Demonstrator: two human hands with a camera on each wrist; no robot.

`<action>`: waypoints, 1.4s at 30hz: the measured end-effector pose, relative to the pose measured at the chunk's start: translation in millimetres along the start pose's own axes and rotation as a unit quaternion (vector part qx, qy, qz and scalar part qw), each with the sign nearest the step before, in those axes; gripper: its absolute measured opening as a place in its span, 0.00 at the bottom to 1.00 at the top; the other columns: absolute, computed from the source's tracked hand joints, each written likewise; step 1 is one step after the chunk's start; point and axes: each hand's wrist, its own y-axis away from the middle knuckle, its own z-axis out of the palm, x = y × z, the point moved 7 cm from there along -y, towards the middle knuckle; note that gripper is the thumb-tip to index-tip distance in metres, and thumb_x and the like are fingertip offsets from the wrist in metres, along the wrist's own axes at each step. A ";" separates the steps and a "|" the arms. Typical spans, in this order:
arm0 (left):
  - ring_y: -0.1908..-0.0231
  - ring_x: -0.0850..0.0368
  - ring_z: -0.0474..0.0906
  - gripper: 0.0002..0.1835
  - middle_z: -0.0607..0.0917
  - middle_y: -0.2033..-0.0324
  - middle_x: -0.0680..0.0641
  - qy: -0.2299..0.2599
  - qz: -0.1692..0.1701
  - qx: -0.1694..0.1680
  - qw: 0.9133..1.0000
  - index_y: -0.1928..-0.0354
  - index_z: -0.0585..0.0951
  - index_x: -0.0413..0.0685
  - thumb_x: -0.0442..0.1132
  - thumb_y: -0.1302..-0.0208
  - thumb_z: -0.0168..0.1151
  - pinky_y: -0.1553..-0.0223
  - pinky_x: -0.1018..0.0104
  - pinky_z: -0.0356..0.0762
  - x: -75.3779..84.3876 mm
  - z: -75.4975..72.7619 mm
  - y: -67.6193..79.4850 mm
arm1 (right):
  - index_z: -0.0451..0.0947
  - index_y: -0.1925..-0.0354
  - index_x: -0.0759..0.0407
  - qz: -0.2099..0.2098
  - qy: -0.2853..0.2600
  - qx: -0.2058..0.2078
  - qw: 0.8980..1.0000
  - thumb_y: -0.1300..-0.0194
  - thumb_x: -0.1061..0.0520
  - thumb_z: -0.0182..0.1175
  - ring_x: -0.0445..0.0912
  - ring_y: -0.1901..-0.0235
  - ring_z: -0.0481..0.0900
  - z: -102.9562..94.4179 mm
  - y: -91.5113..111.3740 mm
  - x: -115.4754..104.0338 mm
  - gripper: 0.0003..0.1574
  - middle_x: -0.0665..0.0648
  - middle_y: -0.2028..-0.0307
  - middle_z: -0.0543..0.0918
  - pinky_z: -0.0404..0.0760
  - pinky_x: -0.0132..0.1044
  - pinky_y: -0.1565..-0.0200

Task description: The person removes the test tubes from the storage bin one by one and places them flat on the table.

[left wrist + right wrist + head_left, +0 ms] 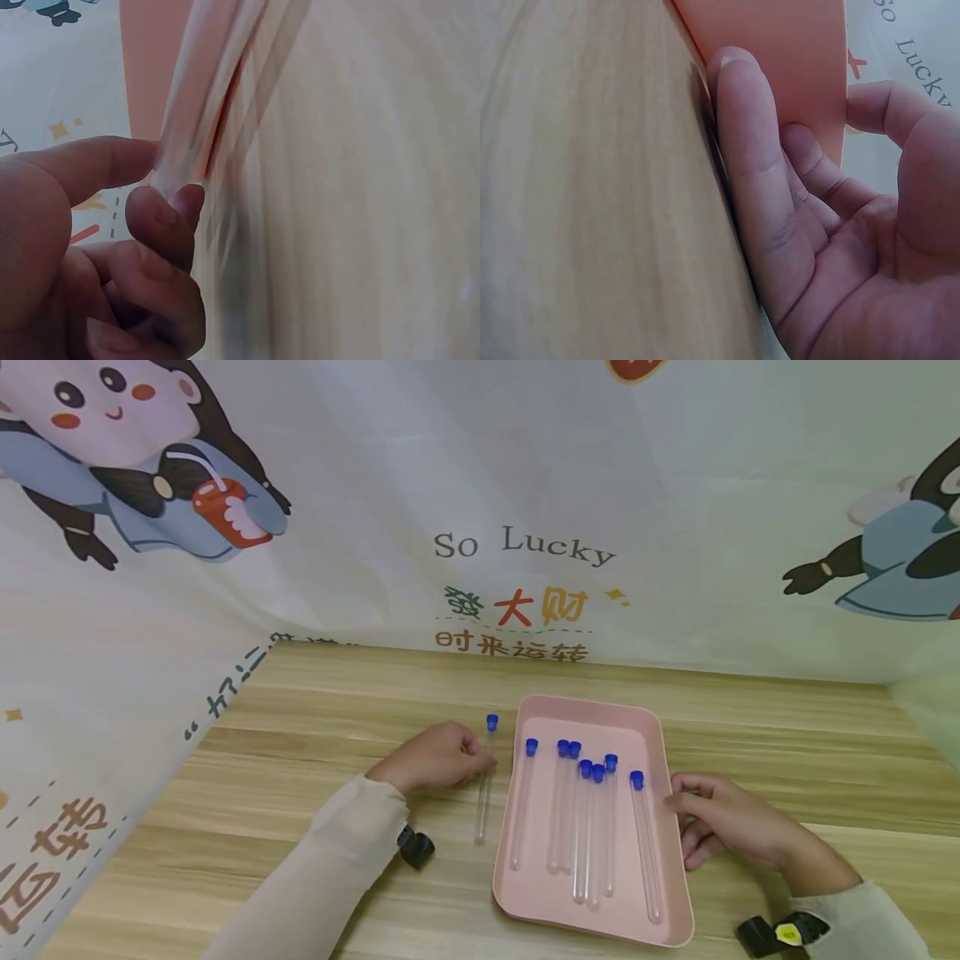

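Observation:
In the head view, my left hand (442, 757) pinches a clear test tube with a blue stopper (485, 802) between thumb and forefinger, just left of the pink tray (592, 935). The left wrist view shows the tube (199, 67) slanting up from the fingertips of the left hand (97, 240), with the other fingers curled below. My right hand (738, 822) holds the tray's right side. Up close, the right hand's thumb is at the rim and its fingers lie against the outer wall (795, 60). Several blue-stoppered test tubes (581, 843) lie lengthwise in the tray.
The tray stands on a wood-grain table (247, 827). Behind and to the left, a printed white cloth (360, 468) with cartoon figures and lettering meets the table. Black wrist cameras (416, 847) are worn at both cuffs.

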 end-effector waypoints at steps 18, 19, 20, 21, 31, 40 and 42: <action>0.83 0.62 0.65 0.21 0.70 0.86 0.58 -0.054 -0.013 0.031 0.998 0.82 0.76 0.52 0.55 0.35 0.64 0.80 0.68 0.61 -2.5 -0.2 3.2 | 0.70 0.60 0.57 0.003 0.004 0.000 1.000 0.25 0.55 0.48 0.42 0.77 0.84 1.7 0.0 -0.5 0.07 0.53 0.72 0.82 0.86 0.41 0.71; 0.83 0.63 0.65 0.22 0.70 0.86 0.58 -0.057 -0.013 0.032 0.998 0.83 0.76 0.53 0.55 0.36 0.64 0.80 0.68 0.61 -2.3 -0.2 3.0 | 0.70 0.60 0.57 0.004 0.004 0.000 1.000 0.24 0.55 0.48 0.42 0.77 0.84 1.9 0.0 -0.7 0.07 0.53 0.72 0.82 0.86 0.41 0.71; 0.83 0.63 0.64 0.22 0.69 0.87 0.58 -0.059 -0.013 0.033 0.998 0.84 0.75 0.53 0.55 0.36 0.64 0.81 0.68 0.60 -2.1 -0.2 2.9 | 0.70 0.60 0.57 0.004 0.004 0.000 1.000 0.24 0.55 0.48 0.42 0.77 0.84 1.9 0.0 -0.7 0.07 0.53 0.72 0.82 0.86 0.41 0.71; 0.83 0.63 0.64 0.23 0.69 0.87 0.58 -0.062 -0.012 0.034 0.997 0.84 0.74 0.54 0.55 0.36 0.64 0.81 0.68 0.60 -1.7 -0.3 2.8 | 0.70 0.60 0.57 0.004 0.003 0.000 1.000 0.25 0.55 0.48 0.42 0.77 0.84 2.2 0.2 -1.0 0.07 0.53 0.72 0.82 0.86 0.41 0.71; 0.82 0.62 0.67 0.22 0.71 0.85 0.57 -0.083 -0.017 0.052 0.995 0.83 0.76 0.53 0.57 0.37 0.65 0.79 0.67 0.63 -1.0 -2.8 3.5 | 0.69 0.61 0.57 0.005 0.004 0.004 1.000 0.25 0.56 0.48 0.42 0.77 0.84 2.7 0.6 -1.3 0.07 0.53 0.72 0.82 0.86 0.41 0.70; 0.81 0.61 0.69 0.20 0.74 0.83 0.56 -0.081 -0.015 0.064 0.995 0.80 0.77 0.52 0.56 0.37 0.64 0.79 0.67 0.64 3.3 -4.8 4.7 | 0.69 0.61 0.57 0.004 0.002 0.004 1.000 0.25 0.56 0.48 0.43 0.77 0.84 1.4 0.2 -0.7 0.07 0.54 0.72 0.82 0.86 0.41 0.71; 0.80 0.61 0.69 0.19 0.75 0.82 0.55 -0.080 -0.010 0.066 0.995 0.79 0.77 0.52 0.55 0.36 0.64 0.78 0.67 0.64 6.1 -5.6 4.7 | 0.69 0.62 0.56 0.006 0.001 0.004 1.000 0.25 0.56 0.48 0.42 0.77 0.84 1.4 -0.3 -0.3 0.07 0.53 0.73 0.82 0.86 0.41 0.71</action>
